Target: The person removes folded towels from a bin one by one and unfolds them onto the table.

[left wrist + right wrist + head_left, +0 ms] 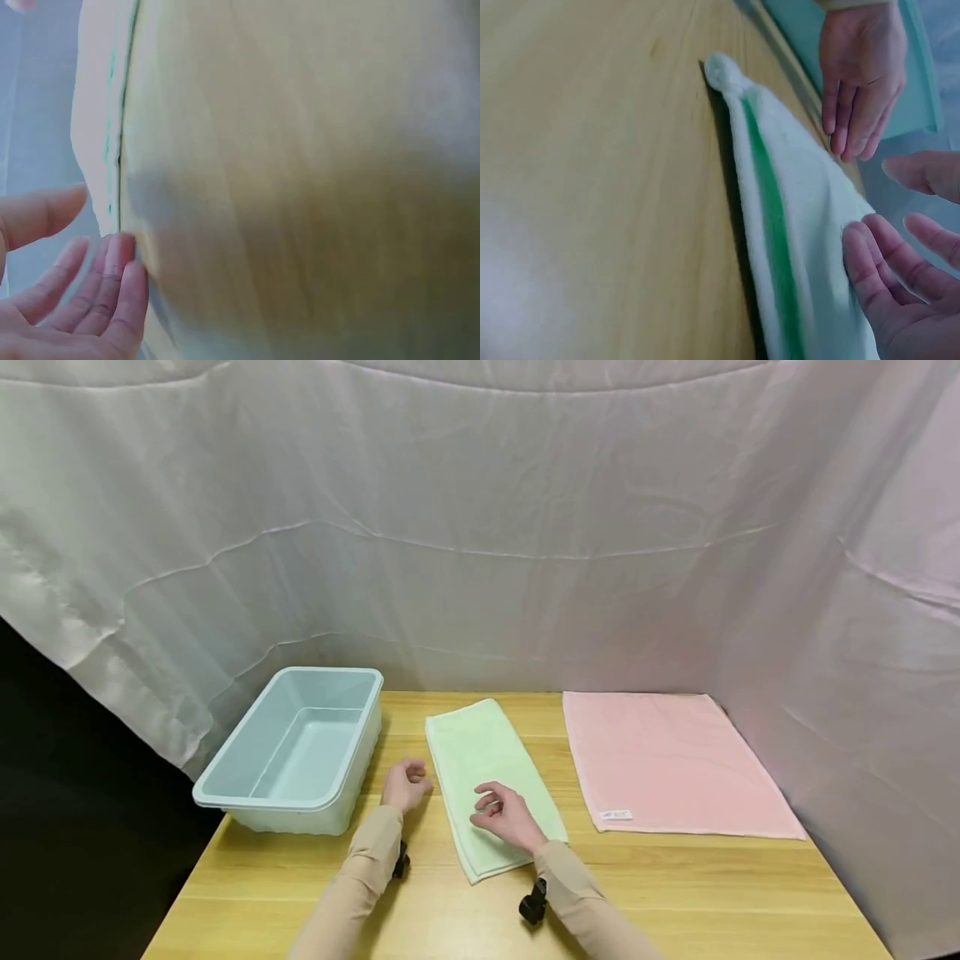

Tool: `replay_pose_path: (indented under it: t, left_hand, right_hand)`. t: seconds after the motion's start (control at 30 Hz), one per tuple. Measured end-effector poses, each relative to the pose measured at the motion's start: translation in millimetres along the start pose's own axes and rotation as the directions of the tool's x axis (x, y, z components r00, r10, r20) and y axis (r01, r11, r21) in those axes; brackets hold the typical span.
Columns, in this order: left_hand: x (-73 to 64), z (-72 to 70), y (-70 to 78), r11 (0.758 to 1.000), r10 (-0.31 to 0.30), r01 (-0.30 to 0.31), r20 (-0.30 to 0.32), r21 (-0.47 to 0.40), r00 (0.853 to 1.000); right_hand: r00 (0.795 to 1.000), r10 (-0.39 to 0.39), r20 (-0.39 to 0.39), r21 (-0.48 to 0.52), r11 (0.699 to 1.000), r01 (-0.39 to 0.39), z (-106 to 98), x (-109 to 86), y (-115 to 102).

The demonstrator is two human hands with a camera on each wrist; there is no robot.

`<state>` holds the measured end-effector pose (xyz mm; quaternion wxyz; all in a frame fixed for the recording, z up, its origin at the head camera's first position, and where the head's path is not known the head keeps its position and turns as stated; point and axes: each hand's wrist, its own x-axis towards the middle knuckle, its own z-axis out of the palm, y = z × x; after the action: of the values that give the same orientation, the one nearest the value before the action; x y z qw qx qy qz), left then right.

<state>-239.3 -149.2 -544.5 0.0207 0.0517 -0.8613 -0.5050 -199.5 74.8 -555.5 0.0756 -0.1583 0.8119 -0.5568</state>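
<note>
A light green towel (483,756), folded into a long strip, lies slightly slanted on the wooden table. Just left of its long edge is my left hand (406,785), fingers loosely bent and holding nothing. Over the lower part of the towel hovers my right hand (508,816), thumb and fingers apart with nothing between them. The right wrist view shows the towel's layered edge (772,217) with a green fold inside, my right fingers (870,262) overlapping the cloth. In the left wrist view, my left fingertips (124,247) are beside the towel's edge (118,150).
A pale blue plastic basin (348,785) stands at the left of the table (675,893), its inside bare. On the right a pink towel (675,760) is spread flat, a white label (617,815) at its near left corner. Grey curtains (480,527) hang behind and beside.
</note>
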Motion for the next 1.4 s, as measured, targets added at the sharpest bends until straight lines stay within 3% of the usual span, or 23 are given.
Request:
replay_pose_path:
  t: [0.37,0.63,0.73,0.87,0.93,1.13,1.4]
  left_hand:
    - [-4.8,-4.9,-3.4,0.998,-0.059,0.059,0.013,-0.019,0.998]
    - [-7.2,-8.3,-2.0,0.995,-0.091,0.091,0.006,-0.031,0.996]
    - [-9.0,-8.1,-0.1,0.985,-0.124,0.126,0.020,-0.117,0.992]
    - [-10.4,-7.5,0.8,0.947,-0.169,0.179,0.060,-0.266,0.984]
    - [-10.7,-7.1,0.2,0.933,-0.185,0.199,0.073,-0.300,0.980]
    - [-10.3,-6.9,-2.1,0.912,-0.196,0.219,0.099,-0.348,0.976]
    - [-9.5,-5.9,-3.8,0.911,-0.186,0.206,0.089,-0.356,0.978]
  right_hand:
    - [1.000,-0.005,0.023,0.031,1.000,0.004,23.7,9.9,-0.8]
    - [0.995,-0.045,-0.091,-0.016,0.999,0.043,37.5,21.3,-6.6]
    - [0.994,-0.040,-0.097,-0.035,0.999,0.037,40.1,24.8,-6.0]
    - [0.997,-0.023,-0.075,-0.054,0.998,0.018,43.6,27.1,-3.5]
    - [0.997,-0.022,-0.070,-0.083,0.996,0.016,46.3,28.0,-2.0]
    - [0.994,-0.081,-0.079,-0.229,0.971,0.061,53.1,29.5,4.3]
    - [0.992,-0.107,-0.074,-0.268,0.960,0.084,51.8,29.4,3.2]
